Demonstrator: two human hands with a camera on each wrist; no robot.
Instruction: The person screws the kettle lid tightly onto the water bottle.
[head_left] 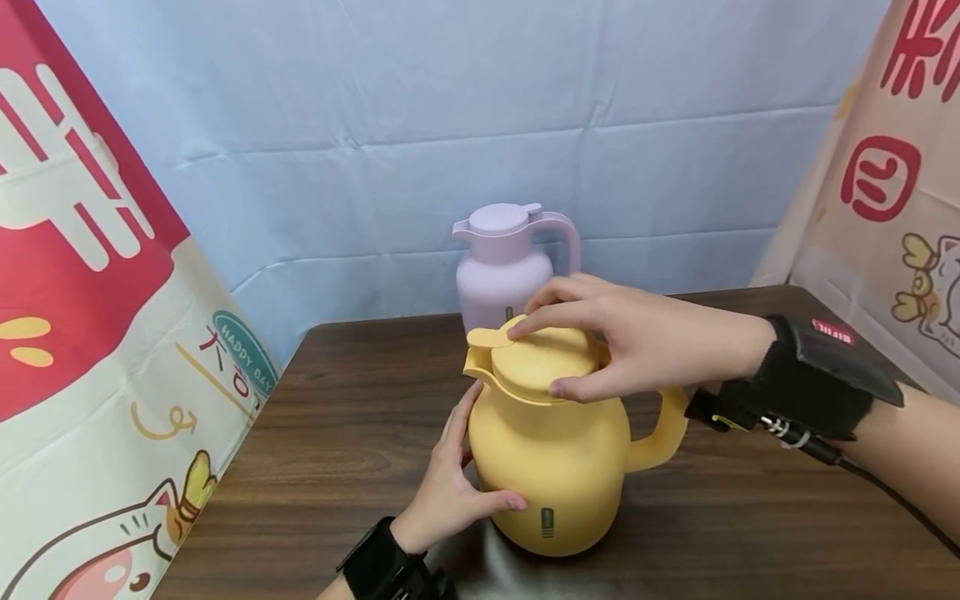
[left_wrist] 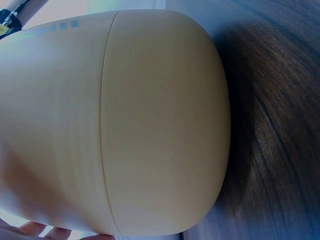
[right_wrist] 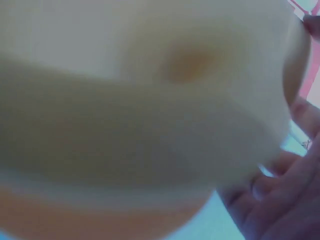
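Note:
A yellow vacuum jug (head_left: pixel 562 458) stands upright on the wooden table, spout to the left and handle to the right. My left hand (head_left: pixel 453 487) holds its rounded body from the left, thumb on the front and fingers round the side. Over the top, my right hand (head_left: pixel 652 337) grips the round yellow lid (head_left: pixel 551 360), thumb at its near edge and fingers toward the far left. The lid's tab (head_left: pixel 489 337) points left, above the spout. In the left wrist view the jug's lower body (left_wrist: pixel 165 120) meets the table; the right wrist view is filled by blurred pale yellow.
Behind the yellow jug stands a lilac jug (head_left: pixel 498 275), lidded, its handle to the right. A pale blue cloth (head_left: pixel 375 192) hangs along the table's back edge. Printed cloths hang at left (head_left: pixel 90 400) and right (head_left: pixel 877 233). A black cable (head_left: pixel 892 492) trails from my right wrist.

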